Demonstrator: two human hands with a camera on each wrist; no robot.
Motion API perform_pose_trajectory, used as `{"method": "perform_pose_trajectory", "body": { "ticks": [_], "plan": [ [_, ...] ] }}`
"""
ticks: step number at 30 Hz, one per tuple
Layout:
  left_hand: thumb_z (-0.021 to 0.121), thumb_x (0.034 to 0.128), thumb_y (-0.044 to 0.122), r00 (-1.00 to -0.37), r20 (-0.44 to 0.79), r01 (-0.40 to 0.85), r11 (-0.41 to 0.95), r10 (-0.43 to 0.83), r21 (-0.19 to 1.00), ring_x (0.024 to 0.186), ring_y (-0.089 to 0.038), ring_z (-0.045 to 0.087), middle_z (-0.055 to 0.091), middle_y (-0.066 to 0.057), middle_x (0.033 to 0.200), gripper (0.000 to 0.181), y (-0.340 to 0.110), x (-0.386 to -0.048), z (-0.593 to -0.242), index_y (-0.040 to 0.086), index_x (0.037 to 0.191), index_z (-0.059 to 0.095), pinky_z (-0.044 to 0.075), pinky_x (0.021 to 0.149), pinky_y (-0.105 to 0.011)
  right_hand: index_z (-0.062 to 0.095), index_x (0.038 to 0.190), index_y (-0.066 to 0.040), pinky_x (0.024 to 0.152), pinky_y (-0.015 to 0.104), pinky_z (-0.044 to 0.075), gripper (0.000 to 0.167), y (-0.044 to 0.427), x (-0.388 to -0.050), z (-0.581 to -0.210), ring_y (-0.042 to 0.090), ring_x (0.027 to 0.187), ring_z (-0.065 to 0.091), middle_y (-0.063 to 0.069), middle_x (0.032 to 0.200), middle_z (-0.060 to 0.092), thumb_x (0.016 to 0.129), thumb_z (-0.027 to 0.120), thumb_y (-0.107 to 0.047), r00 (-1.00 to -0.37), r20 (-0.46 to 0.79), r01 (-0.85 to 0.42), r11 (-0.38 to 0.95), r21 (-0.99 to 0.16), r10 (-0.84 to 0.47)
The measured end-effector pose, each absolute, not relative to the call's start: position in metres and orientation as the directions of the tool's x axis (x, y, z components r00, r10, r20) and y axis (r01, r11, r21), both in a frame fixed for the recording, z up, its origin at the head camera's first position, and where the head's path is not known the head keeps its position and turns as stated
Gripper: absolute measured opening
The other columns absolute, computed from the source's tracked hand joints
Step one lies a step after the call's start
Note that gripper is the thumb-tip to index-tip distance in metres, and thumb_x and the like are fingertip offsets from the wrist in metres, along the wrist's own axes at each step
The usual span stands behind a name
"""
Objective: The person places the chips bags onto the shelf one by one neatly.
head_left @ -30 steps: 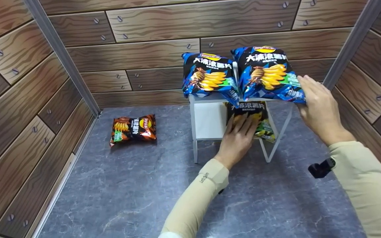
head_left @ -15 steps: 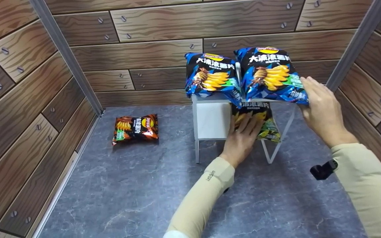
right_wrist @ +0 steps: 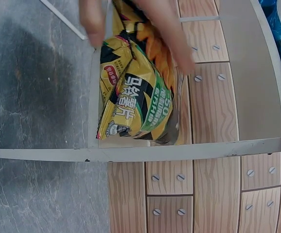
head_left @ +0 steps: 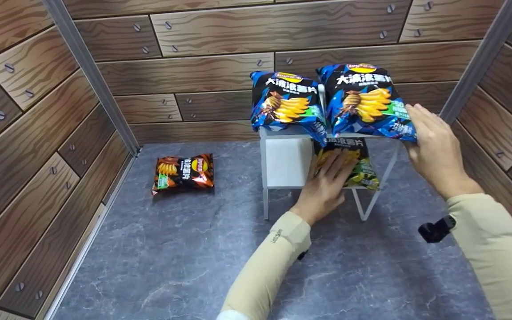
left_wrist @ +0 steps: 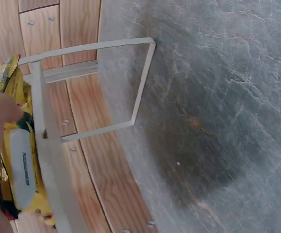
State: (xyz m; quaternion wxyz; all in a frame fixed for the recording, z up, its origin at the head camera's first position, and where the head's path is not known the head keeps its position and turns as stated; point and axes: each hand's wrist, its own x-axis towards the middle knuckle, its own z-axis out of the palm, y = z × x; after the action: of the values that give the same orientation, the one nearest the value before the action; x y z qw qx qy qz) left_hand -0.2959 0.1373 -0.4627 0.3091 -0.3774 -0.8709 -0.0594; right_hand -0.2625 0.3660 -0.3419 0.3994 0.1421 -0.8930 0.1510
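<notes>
My left hand [head_left: 325, 193] lies with straight, spread fingers over the front of a yellow-and-black chip bag [head_left: 362, 171] on the lower shelf of a small white rack [head_left: 285, 164]. In the right wrist view those fingers blur in front of the bag [right_wrist: 140, 97]. My right hand [head_left: 436, 151] grips the rack's upper right corner, beside the lower edge of a large blue chip bag [head_left: 365, 100]. A second blue chip bag [head_left: 285, 100] sits left of it on the top shelf. The right fingertips are partly hidden.
An orange-and-black chip bag [head_left: 184, 172] lies on the grey marbled floor [head_left: 185, 258], left of the rack. Wood-patterned walls [head_left: 211, 73] enclose the floor at the back and both sides. The rack's thin legs [head_left: 365, 206] reach down to the floor.
My left hand has drawn back slightly toward me, over the yellow-and-black bag. The right hand keeps its place at the rack's corner. The whole view has shifted a little.
</notes>
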Motion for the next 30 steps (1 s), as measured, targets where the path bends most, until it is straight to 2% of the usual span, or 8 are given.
{"method": "perform_pose_trajectory", "body": {
  "ticks": [4, 12, 15, 19, 25, 30],
  "plan": [
    [0.068, 0.0909, 0.035, -0.492, 0.575, 0.754, 0.650, 0.653, -0.094, 0.153, -0.027, 0.022, 0.025, -0.010, 0.164, 0.080, 0.128, -0.294, -0.455, 0.015, 0.157, 0.027, 0.023, 0.123, -0.055, 0.052, 0.141, 0.001, 0.116, 0.051, 0.036, 0.063, 0.366, -0.262, -0.342, 0.039, 0.132, 0.052, 0.025, 0.140, 0.056, 0.080, 0.066, 0.011, -0.648, 0.750, -0.371, 0.915, -0.157, -0.134],
    [0.063, 0.0940, 0.025, -0.387, 0.625, 0.832, 0.548, 0.678, -0.080, 0.148, -0.029, 0.032, 0.035, -0.013, 0.158, 0.067, 0.103, -0.284, -0.443, 0.009, 0.153, 0.034, 0.026, 0.124, -0.043, 0.052, 0.141, 0.001, 0.117, 0.050, 0.035, 0.064, 0.366, -0.262, -0.342, 0.039, 0.132, 0.052, 0.025, 0.139, 0.056, 0.079, 0.067, 0.011, -0.649, 0.749, -0.371, 0.916, -0.154, -0.137],
    [0.063, 0.0939, 0.022, -0.351, 0.671, 0.851, 0.521, 0.653, -0.063, 0.144, -0.027, 0.039, 0.044, -0.013, 0.152, 0.065, 0.093, -0.278, -0.440, 0.007, 0.151, 0.037, 0.027, 0.124, -0.040, 0.052, 0.141, 0.001, 0.117, 0.049, 0.035, 0.065, 0.366, -0.262, -0.343, 0.039, 0.132, 0.052, 0.025, 0.139, 0.056, 0.078, 0.064, 0.012, -0.646, 0.751, -0.371, 0.916, -0.155, -0.135],
    [0.063, 0.0935, 0.019, -0.293, 0.748, 0.871, 0.490, 0.596, -0.049, 0.133, -0.023, 0.052, 0.055, -0.012, 0.141, 0.055, 0.075, -0.271, -0.438, 0.004, 0.145, 0.047, 0.033, 0.121, -0.033, 0.053, 0.140, 0.001, 0.117, 0.048, 0.036, 0.063, 0.366, -0.263, -0.342, 0.038, 0.132, 0.053, 0.024, 0.139, 0.057, 0.079, 0.063, 0.012, -0.642, 0.755, -0.373, 0.915, -0.157, -0.132],
    [0.064, 0.0870, 0.005, -0.244, 0.825, 0.904, 0.428, 0.509, 0.003, 0.111, -0.017, 0.065, 0.067, -0.009, 0.120, 0.041, 0.037, -0.258, -0.435, 0.005, 0.128, 0.061, 0.048, 0.104, -0.019, 0.054, 0.139, 0.001, 0.117, 0.048, 0.036, 0.062, 0.364, -0.263, -0.343, 0.039, 0.131, 0.053, 0.025, 0.139, 0.057, 0.079, 0.065, 0.011, -0.636, 0.761, -0.380, 0.911, -0.160, -0.131],
    [0.067, 0.0760, -0.003, -0.226, 0.885, 0.905, 0.423, 0.407, 0.036, 0.089, -0.017, 0.069, 0.070, -0.008, 0.102, 0.035, 0.002, -0.258, -0.439, 0.004, 0.110, 0.068, 0.056, 0.086, -0.016, 0.053, 0.140, 0.002, 0.117, 0.048, 0.035, 0.062, 0.366, -0.262, -0.342, 0.039, 0.132, 0.052, 0.025, 0.139, 0.056, 0.080, 0.066, 0.011, -0.647, 0.751, -0.370, 0.915, -0.160, -0.130]
  ]
}}
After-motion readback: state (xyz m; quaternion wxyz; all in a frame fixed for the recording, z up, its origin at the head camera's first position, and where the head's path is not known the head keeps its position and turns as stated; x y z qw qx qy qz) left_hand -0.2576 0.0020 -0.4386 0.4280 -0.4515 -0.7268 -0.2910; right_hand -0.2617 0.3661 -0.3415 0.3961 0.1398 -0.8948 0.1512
